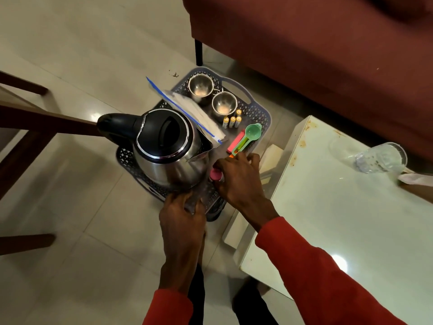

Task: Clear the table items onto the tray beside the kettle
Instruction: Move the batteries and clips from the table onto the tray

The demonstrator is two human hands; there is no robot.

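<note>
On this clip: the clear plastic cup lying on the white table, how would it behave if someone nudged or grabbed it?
The clear plastic cup lies on its side on the table, so a nudge would probably roll it. It looks thin-walled and creased, so likely very light and crushable under a firm grip.

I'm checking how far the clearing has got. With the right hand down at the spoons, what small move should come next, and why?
Probably let go of the measuring spoons and draw the right hand back toward the white table. The spoons already lie on the tray beside the kettle, while a clear plastic cup lies tipped on the table. The left hand grips the tray's near edge.
</note>
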